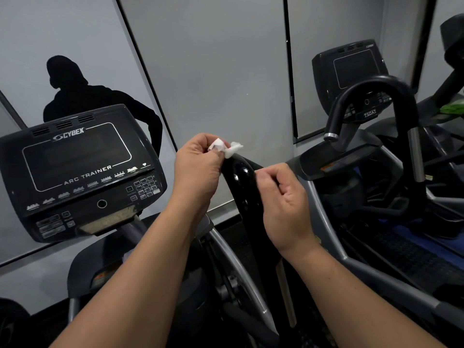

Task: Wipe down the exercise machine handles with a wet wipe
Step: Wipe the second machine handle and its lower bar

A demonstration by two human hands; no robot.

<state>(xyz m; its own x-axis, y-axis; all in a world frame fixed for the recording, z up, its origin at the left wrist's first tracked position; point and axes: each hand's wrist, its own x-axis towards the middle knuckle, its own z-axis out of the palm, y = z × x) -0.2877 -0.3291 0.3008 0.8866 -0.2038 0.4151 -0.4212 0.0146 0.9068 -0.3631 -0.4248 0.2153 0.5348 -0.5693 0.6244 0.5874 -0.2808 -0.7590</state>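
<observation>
While I pinch the wet wipe (pixel 229 148) in my left hand (pixel 198 167) at the top of the handle (pixel 242 179), wiping's set to start.
R hand (pixel 283 197), fingers curled w/ nothing in them, sits just right of the grip, prob. to steady it.

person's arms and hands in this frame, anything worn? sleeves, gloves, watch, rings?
Nothing worn that shows. Both forearms are bare from the bottom edge of the frame up to the wrists, no sleeve cuffs in view. Left hand and right hand are ungloved, with no watch, band or ring visible.
</observation>
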